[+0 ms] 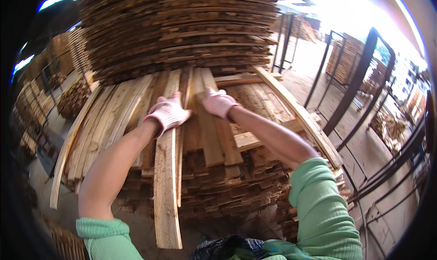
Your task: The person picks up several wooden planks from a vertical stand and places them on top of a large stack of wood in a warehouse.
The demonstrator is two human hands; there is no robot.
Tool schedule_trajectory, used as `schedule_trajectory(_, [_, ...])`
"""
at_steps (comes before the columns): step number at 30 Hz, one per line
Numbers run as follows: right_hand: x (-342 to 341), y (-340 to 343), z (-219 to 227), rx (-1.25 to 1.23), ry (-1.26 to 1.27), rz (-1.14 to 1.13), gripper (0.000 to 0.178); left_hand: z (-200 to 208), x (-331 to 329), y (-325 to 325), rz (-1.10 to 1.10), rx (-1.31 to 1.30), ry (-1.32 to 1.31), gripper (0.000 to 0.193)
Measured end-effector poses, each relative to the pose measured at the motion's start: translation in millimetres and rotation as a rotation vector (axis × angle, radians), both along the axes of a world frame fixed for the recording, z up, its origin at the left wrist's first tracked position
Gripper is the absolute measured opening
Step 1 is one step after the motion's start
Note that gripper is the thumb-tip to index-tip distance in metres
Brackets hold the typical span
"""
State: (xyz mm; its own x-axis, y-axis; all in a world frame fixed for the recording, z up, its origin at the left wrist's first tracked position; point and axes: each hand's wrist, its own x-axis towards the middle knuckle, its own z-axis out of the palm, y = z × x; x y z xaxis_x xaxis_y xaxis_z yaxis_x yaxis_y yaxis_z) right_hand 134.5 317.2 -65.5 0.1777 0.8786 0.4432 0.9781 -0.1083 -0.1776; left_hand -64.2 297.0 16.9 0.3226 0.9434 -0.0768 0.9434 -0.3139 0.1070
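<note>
My left hand [167, 114], in a pinkish-white knit glove, rests on a long wooden board [165, 191] that sticks out toward me past the others. Its fingers are spread and the thumb stands off to the right, over a narrow strip of wood [179, 169]. My right hand [220, 103], gloved alike, lies across two shorter boards [209, 137] just to the right, its fingers reaching forward. Its fingertips are partly blurred. Under both hands is a layer of boards on top of a stack of planks [218, 182]. More boards [107, 119] lie side by side to the left.
A tall stack of layered planks [182, 32] rises right behind the boards. One long board [300, 114] runs along the stack's right edge. Dark metal frames [353, 82] stand on the right. Piles of wood [75, 96] stand at the left.
</note>
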Motion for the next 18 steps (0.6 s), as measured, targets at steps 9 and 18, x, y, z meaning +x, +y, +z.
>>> schedule_trajectory(9, [27, -101, 129, -0.841, 0.391, 0.301, 0.072, -2, -16, 10, 0.033, -0.006, -0.247, 0.081])
schedule_trajectory(18, [202, -138, 64, -0.541, -0.030, -0.148, 0.082, 3, 7, 0, 0.071, 0.064, -0.092, 0.100])
